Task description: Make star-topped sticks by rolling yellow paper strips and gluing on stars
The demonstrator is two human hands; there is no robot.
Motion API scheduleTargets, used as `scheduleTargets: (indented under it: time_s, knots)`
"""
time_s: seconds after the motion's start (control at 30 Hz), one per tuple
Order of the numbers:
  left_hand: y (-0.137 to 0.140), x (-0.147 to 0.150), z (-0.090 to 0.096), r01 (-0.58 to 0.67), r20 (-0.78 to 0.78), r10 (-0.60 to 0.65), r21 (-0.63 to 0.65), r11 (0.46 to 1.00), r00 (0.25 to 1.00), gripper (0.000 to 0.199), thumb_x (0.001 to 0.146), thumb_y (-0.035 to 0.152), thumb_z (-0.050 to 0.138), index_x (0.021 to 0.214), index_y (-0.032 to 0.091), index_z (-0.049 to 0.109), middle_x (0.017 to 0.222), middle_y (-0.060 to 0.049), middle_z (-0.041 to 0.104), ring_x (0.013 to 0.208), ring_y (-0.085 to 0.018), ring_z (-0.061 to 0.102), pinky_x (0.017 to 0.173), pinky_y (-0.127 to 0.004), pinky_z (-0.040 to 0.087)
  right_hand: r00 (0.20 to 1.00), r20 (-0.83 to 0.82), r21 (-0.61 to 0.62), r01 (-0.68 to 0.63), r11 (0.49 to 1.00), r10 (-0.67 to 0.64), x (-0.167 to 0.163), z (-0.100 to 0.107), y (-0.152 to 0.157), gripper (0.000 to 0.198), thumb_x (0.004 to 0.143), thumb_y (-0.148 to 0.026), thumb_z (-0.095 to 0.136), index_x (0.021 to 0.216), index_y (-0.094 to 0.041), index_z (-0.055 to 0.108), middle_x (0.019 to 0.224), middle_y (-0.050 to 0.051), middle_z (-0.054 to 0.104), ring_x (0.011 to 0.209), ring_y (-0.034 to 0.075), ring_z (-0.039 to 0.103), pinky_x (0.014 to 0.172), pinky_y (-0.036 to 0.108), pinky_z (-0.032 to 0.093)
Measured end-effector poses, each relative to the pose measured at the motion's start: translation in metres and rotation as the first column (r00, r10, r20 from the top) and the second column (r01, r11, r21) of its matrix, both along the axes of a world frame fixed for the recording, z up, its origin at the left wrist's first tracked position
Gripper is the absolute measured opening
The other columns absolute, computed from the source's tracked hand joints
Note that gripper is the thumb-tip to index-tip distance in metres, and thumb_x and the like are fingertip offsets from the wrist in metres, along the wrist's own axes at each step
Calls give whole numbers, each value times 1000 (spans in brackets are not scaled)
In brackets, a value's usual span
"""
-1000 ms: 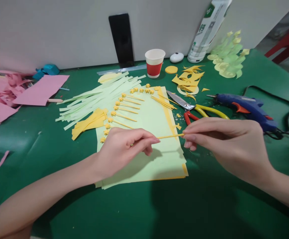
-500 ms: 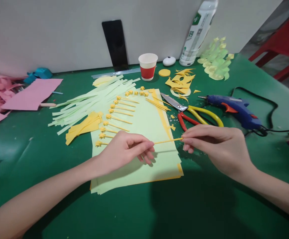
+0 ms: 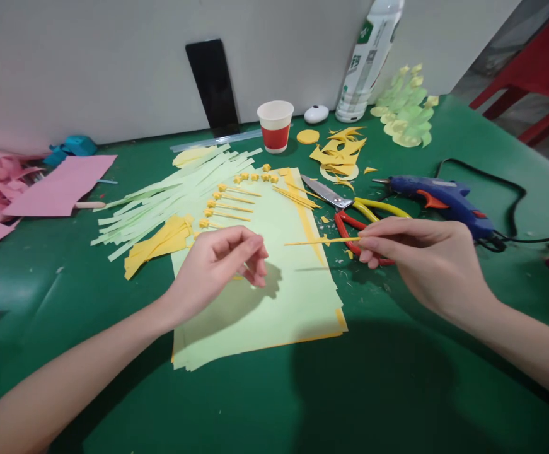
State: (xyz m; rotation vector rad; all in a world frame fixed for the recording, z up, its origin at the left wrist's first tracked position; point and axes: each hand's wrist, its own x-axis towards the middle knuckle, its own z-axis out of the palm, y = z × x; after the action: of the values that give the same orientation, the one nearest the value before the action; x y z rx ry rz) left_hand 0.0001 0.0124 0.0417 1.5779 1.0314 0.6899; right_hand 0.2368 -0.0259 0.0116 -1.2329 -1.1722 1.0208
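Right hand (image 3: 428, 261) pinches one end of the yellow stick (image 3: 309, 242); a knock could bend its free length! Left hand (image 3: 220, 258) curled, can't tell its grip.

paper cup (image 3: 275, 129), upright | black slab (image 3: 212, 85), leaning | bottle (image 3: 369, 60), tilted | red chair (image 3: 548, 69)

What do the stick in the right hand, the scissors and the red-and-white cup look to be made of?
Thin yellow stick: probably rolled paper, matte, its colour matching the yellow scraps; any core is hidden.
Scissors: blades of shiny metal, by their silvery glint; glossy handles, likely plastic-coated.
Cup: likely smooth paper, by its thin, tapered wall.
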Motion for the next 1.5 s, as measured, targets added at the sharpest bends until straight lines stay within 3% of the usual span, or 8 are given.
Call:
scheduleTargets:
  time_s: [0.1,0.2,0.4,0.67,1.0,1.17,1.3,1.5]
  knots:
    - [1,1,-4,-27,-37,32,130,991,999,16,84,28,51,78,15,57,62,3,59,53,-8,61,52,-17,53,999,-15,-4,-35,999,35,-2,-1,-1,4,64,-20,73,67,-19,70,63,1,64,51,9,58,45,19,48]
    - [-3,3,-6,90,-137,-57,248,965,989,15,74,24,64,86,15,62,75,0,67,62,-10,64,55,-16,52,996,-13,-15,-83,996,83,-8,-1,-4,2,65,-19,72,66,-19,70,62,1,63,49,8,57,45,20,48]
    - [-13,4,-4,194,-221,-93,497,846,971,13,77,12,59,67,15,67,62,2,70,56,-8,64,50,-11,47,989,-12,23,-147,989,147,-13,3,-9,10,67,-12,69,67,-22,71,59,-1,63,47,7,58,45,16,49]
    - [-15,6,-3,149,-197,-48,541,828,979,20,78,11,55,61,14,65,55,4,68,45,-4,58,44,-10,42,988,51,91,-153,984,149,-12,5,-8,11,66,-11,68,66,-21,70,63,0,64,47,8,59,44,17,51]
    - [-16,6,-3,174,-215,-97,373,911,972,26,83,17,49,60,15,62,54,3,66,49,-7,60,45,-13,43,984,131,194,-144,970,119,-10,7,-7,17,68,-6,65,68,-22,71,65,-1,65,51,8,60,45,17,52]
    - [-9,6,-8,173,-115,-166,54,983,979,40,89,31,39,60,13,59,55,-1,63,51,-8,59,52,-16,48,986,161,213,-72,974,37,1,3,-4,20,69,-7,66,72,-26,71,70,-2,65,53,8,60,48,18,52]
    - [-8,6,-12,208,6,-212,-206,956,977,34,87,40,43,75,13,60,71,-3,66,60,-11,63,52,-17,49,973,214,210,-130,969,84,0,2,-4,19,69,-8,66,72,-26,71,68,-3,65,52,8,60,47,17,52]
    - [-14,10,-10,242,54,-238,-343,908,970,29,86,29,46,67,12,60,66,-2,67,54,-9,63,48,-15,49,965,243,198,-153,968,103,-4,3,-5,20,68,-9,65,71,-28,71,66,-5,65,51,7,60,46,15,51]
